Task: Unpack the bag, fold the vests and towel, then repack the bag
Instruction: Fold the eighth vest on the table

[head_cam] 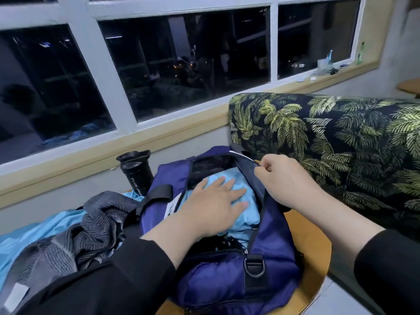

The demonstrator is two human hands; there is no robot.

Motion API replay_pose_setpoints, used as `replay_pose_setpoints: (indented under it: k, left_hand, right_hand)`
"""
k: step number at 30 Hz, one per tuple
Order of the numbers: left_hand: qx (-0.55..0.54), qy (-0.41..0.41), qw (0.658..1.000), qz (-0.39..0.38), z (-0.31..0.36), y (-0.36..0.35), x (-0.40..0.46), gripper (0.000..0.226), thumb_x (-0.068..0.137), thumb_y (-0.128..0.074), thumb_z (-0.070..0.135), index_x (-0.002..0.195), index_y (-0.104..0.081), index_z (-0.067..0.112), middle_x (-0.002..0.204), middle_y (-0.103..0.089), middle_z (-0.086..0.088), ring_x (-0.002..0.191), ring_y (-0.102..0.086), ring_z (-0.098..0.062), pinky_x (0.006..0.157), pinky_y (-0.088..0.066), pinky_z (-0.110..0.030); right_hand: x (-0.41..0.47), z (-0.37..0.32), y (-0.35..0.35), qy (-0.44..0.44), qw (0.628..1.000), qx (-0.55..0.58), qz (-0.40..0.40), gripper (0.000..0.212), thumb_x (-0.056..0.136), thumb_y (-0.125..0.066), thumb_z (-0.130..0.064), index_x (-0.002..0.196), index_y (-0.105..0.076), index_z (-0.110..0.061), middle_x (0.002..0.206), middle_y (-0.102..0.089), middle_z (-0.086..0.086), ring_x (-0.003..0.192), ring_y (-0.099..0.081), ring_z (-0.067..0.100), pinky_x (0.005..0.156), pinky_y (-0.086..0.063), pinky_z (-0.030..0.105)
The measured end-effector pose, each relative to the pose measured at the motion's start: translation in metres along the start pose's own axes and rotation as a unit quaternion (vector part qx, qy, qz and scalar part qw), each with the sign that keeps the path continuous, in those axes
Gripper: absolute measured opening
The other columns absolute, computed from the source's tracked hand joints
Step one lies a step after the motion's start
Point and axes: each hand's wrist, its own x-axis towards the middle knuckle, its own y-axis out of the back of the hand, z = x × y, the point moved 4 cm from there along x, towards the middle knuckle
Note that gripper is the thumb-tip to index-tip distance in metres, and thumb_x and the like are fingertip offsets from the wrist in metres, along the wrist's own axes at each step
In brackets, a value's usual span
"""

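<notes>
A dark blue duffel bag (268, 264) lies open on a round wooden table (311, 248). Inside it sits a folded light blue vest (250, 208). My left hand (216, 201) presses flat on that vest with straight fingers. My right hand (281, 176) pinches the bag's right opening edge and holds it up. Left of the bag lies a crumpled grey striped towel (91, 226) on another light blue vest (38, 230). A black sport bottle (136, 173) stands behind the bag by the wall.
A sofa with a palm-leaf print (341, 142) stands close on the right. A wide window with a wooden sill (159, 130) runs behind the table. Small bottles and clutter (327, 64) sit on the sill at far right.
</notes>
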Motion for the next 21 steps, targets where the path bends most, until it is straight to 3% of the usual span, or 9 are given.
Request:
replay_pose_setpoints:
  k: [2,5,9,11,12,13,15,18,21]
  left_hand:
    - [-0.002,0.021,0.997,-0.07,0.002,-0.02,0.004,0.058,0.106,-0.018,0.057,0.161,-0.017,0.037,0.171,-0.006,0.001,0.157,-0.001,-0.018,0.126,0.001,-0.05]
    - [-0.017,0.055,0.995,-0.081,0.012,-0.036,0.018,0.062,0.106,-0.017,0.056,0.162,-0.013,0.031,0.171,-0.005,-0.006,0.157,-0.003,-0.025,0.124,-0.002,-0.054]
    - [-0.012,0.059,0.991,-0.12,0.015,-0.048,0.026,0.071,0.098,-0.011,0.058,0.161,-0.014,0.026,0.168,-0.012,-0.01,0.153,-0.012,-0.034,0.12,-0.01,-0.062]
    - [0.003,0.065,0.987,-0.146,0.012,-0.034,0.02,0.073,0.096,-0.011,0.054,0.159,-0.025,0.018,0.164,-0.023,-0.015,0.149,-0.021,-0.038,0.117,-0.017,-0.063]
    - [-0.002,0.076,0.987,-0.14,0.01,-0.019,0.014,0.064,0.101,-0.019,0.048,0.152,-0.038,0.013,0.156,-0.037,-0.017,0.143,-0.034,-0.038,0.115,-0.028,-0.058]
    - [-0.011,0.085,0.991,-0.105,0.007,-0.001,0.007,0.052,0.105,-0.026,0.042,0.138,-0.053,0.012,0.142,-0.053,-0.017,0.131,-0.049,-0.037,0.106,-0.04,-0.05]
    - [-0.025,0.09,0.995,0.028,-0.007,0.035,-0.015,0.039,0.106,-0.034,0.039,0.114,-0.066,0.017,0.113,-0.069,-0.01,0.106,-0.062,-0.032,0.085,-0.049,-0.039]
    - [-0.096,0.127,0.957,0.242,-0.044,0.063,-0.074,0.032,0.103,-0.045,0.041,0.122,-0.068,0.028,0.116,-0.073,0.001,0.109,-0.063,-0.025,0.087,-0.047,-0.034]
    - [-0.179,0.168,0.914,0.324,-0.086,0.044,-0.129,0.032,0.102,-0.052,0.035,0.129,-0.066,0.026,0.119,-0.071,0.006,0.109,-0.063,-0.019,0.092,-0.045,-0.032]
  right_hand:
    - [-0.004,-0.001,-0.002,0.009,1.0,-0.009,-0.006,0.025,0.094,-0.055,-0.03,0.07,-0.053,-0.022,0.07,-0.059,-0.001,0.077,-0.055,0.029,0.064,-0.036,0.035]
    - [-0.012,-0.008,-0.007,0.039,0.999,-0.015,-0.013,0.014,0.091,-0.058,-0.027,0.079,-0.061,-0.021,0.067,-0.06,-0.002,0.074,-0.056,0.024,0.061,-0.035,0.036]
    - [-0.022,-0.011,-0.019,0.065,0.995,-0.05,-0.058,0.015,0.095,-0.058,-0.029,0.104,-0.067,-0.021,0.097,-0.06,-0.002,0.088,-0.052,0.021,0.07,-0.033,0.034]
    - [-0.024,-0.006,-0.025,0.068,0.994,-0.045,-0.073,0.023,0.099,-0.056,-0.036,0.109,-0.068,-0.018,0.101,-0.056,-0.003,0.093,-0.054,0.021,0.076,-0.039,0.035]
    - [-0.025,-0.005,-0.026,0.07,0.994,-0.035,-0.073,0.028,0.1,-0.054,-0.04,0.107,-0.069,-0.017,0.099,-0.056,-0.002,0.093,-0.055,0.021,0.08,-0.041,0.036]
    - [-0.025,-0.004,-0.025,0.068,0.995,-0.022,-0.068,0.033,0.102,-0.052,-0.043,0.104,-0.07,-0.016,0.099,-0.058,-0.001,0.095,-0.056,0.021,0.083,-0.043,0.036]
    - [-0.023,-0.002,-0.019,0.061,0.997,0.002,-0.052,0.038,0.103,-0.047,-0.045,0.103,-0.072,-0.017,0.105,-0.063,-0.001,0.104,-0.057,0.02,0.09,-0.043,0.035]
    - [-0.026,-0.014,-0.013,0.086,0.996,-0.018,-0.003,0.042,0.103,-0.04,-0.049,0.116,-0.07,-0.023,0.119,-0.063,-0.004,0.118,-0.056,0.019,0.102,-0.044,0.041]
    - [-0.044,-0.053,-0.015,0.148,0.987,0.022,0.057,0.043,0.102,-0.044,-0.043,0.125,-0.068,-0.016,0.133,-0.059,-0.003,0.127,-0.053,0.017,0.109,-0.04,0.036]
